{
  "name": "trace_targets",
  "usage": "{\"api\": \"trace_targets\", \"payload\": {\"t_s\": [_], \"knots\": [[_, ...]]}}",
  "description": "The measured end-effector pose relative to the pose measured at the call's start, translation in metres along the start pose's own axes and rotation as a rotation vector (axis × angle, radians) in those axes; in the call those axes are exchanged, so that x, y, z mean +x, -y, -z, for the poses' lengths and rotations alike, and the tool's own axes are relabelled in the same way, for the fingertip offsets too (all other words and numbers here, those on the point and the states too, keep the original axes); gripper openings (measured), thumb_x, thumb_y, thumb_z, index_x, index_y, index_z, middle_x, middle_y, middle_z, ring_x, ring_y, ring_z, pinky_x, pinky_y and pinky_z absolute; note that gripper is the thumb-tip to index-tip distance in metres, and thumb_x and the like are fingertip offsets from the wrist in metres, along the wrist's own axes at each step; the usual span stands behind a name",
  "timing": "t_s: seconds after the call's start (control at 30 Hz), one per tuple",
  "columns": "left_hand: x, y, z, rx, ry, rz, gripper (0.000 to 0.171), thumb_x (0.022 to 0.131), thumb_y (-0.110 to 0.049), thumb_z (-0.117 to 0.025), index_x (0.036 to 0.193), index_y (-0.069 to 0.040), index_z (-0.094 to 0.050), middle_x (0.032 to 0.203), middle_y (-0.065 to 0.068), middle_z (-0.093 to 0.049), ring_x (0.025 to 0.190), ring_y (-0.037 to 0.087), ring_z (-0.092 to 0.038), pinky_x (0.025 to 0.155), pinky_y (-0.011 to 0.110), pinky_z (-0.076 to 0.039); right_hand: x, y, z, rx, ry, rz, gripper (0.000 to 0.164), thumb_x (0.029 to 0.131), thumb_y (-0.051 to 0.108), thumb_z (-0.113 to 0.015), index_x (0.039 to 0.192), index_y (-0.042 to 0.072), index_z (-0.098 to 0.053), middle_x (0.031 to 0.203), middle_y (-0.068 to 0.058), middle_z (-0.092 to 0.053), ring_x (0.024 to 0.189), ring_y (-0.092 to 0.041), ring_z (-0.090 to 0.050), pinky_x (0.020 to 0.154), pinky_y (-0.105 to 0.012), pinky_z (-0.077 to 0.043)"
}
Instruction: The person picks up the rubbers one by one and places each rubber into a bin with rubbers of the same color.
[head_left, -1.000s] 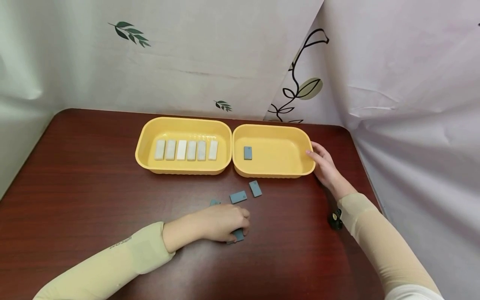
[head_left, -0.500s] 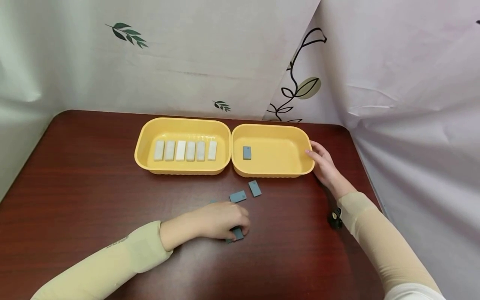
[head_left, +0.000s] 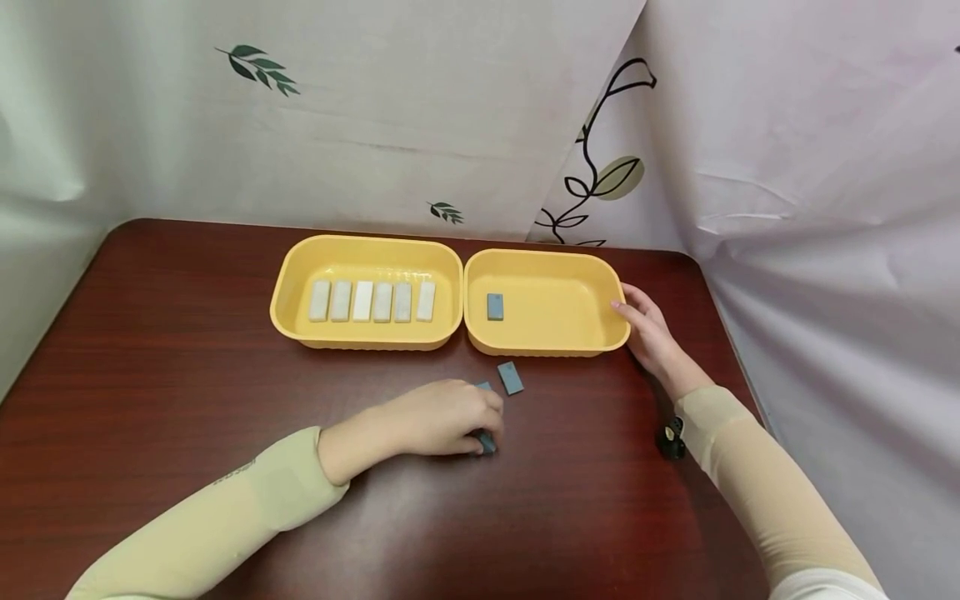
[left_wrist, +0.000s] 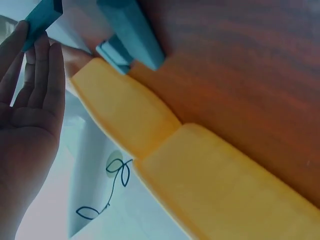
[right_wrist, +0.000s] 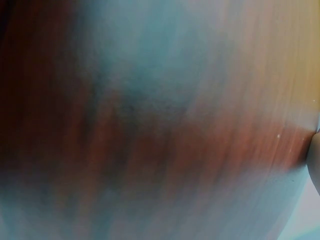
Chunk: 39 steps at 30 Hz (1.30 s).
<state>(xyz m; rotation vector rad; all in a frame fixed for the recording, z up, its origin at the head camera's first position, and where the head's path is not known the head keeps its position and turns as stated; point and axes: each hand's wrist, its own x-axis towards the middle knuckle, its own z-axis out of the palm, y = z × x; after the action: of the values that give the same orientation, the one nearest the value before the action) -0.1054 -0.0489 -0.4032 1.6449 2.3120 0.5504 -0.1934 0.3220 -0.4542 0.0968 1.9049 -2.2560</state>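
My left hand is low over the table, in front of the trays. Between thumb and fingertips it pinches a small blue-grey rectangular block, which shows in the head view below the knuckles. Another such block is partly hidden behind that hand. One more blue-grey block lies just in front of the right yellow tray; inside this tray, toward its left end, sits a single blue-grey block. My right hand grips the tray's right end, thumb on the rim and fingers outside.
A left yellow tray touches the right one and holds a row of several whitish blocks. A small black object is beside my right wrist. Curtains with leaf prints hang behind the dark red table.
My left hand has moved away from me, toward the trays, with the blue-grey block pinched in it, partly covering another block. My right hand stays on the tray.
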Motion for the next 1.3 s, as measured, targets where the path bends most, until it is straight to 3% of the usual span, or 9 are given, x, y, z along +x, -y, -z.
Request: {"api": "trace_targets", "payload": {"t_s": [0.2, 0.53, 0.87, 1.03, 1.3], "knots": [[0.007, 0.007, 0.013, 0.016, -0.031, 0.006, 0.011, 0.092, -0.017, -0.085, 0.101, -0.021, -0.081, 0.101, -0.007, -0.070, 0.092, 0.009, -0.070, 0.086, 0.026, -0.058, 0.000, 0.000, 0.000, 0.005, 0.001, 0.005, 0.025, 0.110, 0.003, -0.048, 0.127, 0.018, -0.058, 0.112, 0.004, -0.067, 0.097, -0.007, -0.070, 0.081, -0.019, -0.059], [0.019, 0.019, 0.036, -0.065, -0.102, 0.061, 0.013, 0.092, -0.014, -0.084, 0.104, -0.017, -0.079, 0.102, -0.005, -0.071, 0.088, 0.011, -0.065, 0.082, 0.025, -0.055, -0.003, 0.000, 0.000, 0.004, 0.001, 0.004, 0.026, 0.109, 0.003, -0.048, 0.128, 0.018, -0.057, 0.113, 0.005, -0.066, 0.098, -0.006, -0.070, 0.080, -0.019, -0.059], [0.031, 0.039, 0.066, -0.097, -0.185, 0.140, 0.011, 0.092, -0.009, -0.083, 0.102, -0.014, -0.078, 0.101, -0.002, -0.073, 0.092, 0.012, -0.071, 0.085, 0.029, -0.058, 0.000, -0.001, 0.000, -0.007, 0.010, 0.008, 0.026, 0.110, 0.002, -0.046, 0.127, 0.018, -0.057, 0.112, 0.005, -0.066, 0.097, -0.007, -0.070, 0.080, -0.019, -0.059], [0.036, 0.047, 0.070, -0.141, -0.221, 0.187, 0.011, 0.094, -0.008, -0.081, 0.104, -0.013, -0.079, 0.104, 0.000, -0.074, 0.094, 0.014, -0.071, 0.089, 0.031, -0.059, 0.000, -0.001, 0.000, 0.003, 0.017, 0.012, 0.027, 0.109, 0.001, -0.045, 0.124, 0.020, -0.059, 0.109, 0.006, -0.067, 0.095, -0.006, -0.070, 0.079, -0.019, -0.059], [0.051, 0.060, 0.064, -0.202, -0.322, 0.224, 0.011, 0.094, -0.008, -0.081, 0.105, -0.010, -0.079, 0.107, 0.004, -0.076, 0.097, 0.020, -0.072, 0.091, 0.035, -0.060, 0.001, -0.002, 0.001, 0.010, 0.017, 0.017, 0.028, 0.109, 0.000, -0.045, 0.124, 0.020, -0.059, 0.109, 0.006, -0.067, 0.095, -0.006, -0.070, 0.079, -0.020, -0.059]]}}
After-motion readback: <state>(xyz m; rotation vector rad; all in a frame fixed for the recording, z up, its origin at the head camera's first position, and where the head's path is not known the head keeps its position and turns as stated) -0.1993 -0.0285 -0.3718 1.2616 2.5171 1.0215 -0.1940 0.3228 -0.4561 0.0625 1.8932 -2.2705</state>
